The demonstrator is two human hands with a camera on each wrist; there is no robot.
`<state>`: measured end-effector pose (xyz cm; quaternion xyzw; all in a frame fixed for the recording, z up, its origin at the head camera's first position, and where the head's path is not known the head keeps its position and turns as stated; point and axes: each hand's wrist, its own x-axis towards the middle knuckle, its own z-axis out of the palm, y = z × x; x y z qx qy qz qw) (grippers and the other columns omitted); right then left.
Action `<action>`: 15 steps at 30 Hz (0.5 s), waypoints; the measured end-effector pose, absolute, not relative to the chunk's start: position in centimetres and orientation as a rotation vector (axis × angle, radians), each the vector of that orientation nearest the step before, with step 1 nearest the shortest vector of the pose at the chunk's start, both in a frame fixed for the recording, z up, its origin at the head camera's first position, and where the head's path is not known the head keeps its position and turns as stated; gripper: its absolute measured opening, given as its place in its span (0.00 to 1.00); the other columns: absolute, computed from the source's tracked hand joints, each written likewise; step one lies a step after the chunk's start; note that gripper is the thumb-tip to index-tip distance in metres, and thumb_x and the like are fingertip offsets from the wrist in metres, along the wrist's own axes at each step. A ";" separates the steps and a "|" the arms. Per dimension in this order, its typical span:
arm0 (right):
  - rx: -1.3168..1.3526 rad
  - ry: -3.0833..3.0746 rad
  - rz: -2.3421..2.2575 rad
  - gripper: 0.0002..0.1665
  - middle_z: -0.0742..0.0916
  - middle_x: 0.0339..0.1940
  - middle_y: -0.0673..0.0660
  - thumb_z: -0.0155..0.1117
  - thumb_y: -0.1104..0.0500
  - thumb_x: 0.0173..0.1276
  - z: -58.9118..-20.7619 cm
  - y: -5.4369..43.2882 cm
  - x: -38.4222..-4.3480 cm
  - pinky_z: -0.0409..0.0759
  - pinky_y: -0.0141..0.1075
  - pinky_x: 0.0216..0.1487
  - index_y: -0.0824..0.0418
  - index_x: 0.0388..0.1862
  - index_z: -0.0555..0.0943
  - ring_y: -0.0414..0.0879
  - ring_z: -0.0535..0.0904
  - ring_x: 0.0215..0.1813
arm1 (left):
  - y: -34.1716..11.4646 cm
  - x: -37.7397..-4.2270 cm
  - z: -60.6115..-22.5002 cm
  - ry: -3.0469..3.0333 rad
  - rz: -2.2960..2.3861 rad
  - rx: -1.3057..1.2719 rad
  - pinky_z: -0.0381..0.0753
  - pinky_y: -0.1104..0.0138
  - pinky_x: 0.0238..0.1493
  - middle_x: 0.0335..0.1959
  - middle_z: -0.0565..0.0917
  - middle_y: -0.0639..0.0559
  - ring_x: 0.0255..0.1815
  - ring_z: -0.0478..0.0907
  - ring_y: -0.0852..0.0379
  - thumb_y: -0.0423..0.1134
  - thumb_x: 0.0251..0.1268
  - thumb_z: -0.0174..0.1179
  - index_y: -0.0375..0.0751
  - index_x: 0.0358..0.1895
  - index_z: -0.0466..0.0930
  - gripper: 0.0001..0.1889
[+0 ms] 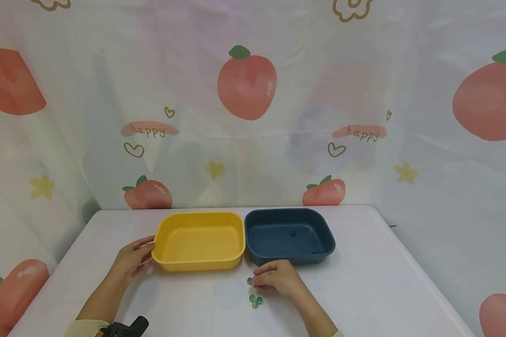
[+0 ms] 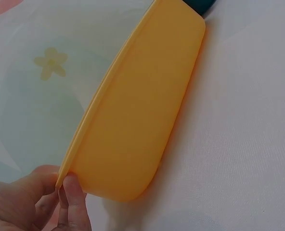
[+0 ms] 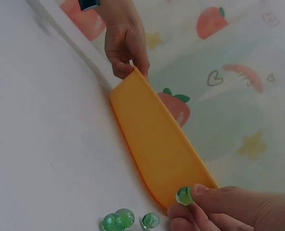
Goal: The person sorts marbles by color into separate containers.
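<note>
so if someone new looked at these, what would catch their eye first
Probably the bright yellow tray, its left end held by the left hand, with a dark blue tray just to its right holding a few blue marbles. In front, the right hand pinches a green marble above three others on the white table. Behind, large red fruit decorates the backdrop.

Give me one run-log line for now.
left hand: holds yellow tray rim | right hand: pinches green marble | blue marbles: in navy tray
</note>
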<state>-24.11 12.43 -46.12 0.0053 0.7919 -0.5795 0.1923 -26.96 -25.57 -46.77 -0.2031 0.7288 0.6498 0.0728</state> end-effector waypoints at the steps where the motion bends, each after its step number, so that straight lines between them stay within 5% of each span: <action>1: 0.015 2.228 -1.624 0.16 0.90 0.33 0.59 0.73 0.65 0.59 -46.0 12.4 -24.1 0.87 0.38 0.39 0.72 0.44 0.85 0.46 0.88 0.35 | -25.6 -27.0 -46.8 2.189 1.952 -0.611 0.85 0.70 0.42 0.61 0.74 0.38 0.36 0.79 0.66 0.42 0.73 0.56 0.35 0.72 0.63 0.29; 15: -0.001 2.237 -1.642 0.17 0.90 0.33 0.58 0.73 0.62 0.60 -44.8 11.7 -24.5 0.87 0.38 0.40 0.71 0.45 0.85 0.44 0.87 0.34 | -25.5 -26.9 -46.6 2.180 1.963 -0.614 0.86 0.70 0.42 0.56 0.78 0.42 0.35 0.79 0.66 0.41 0.72 0.56 0.34 0.72 0.63 0.29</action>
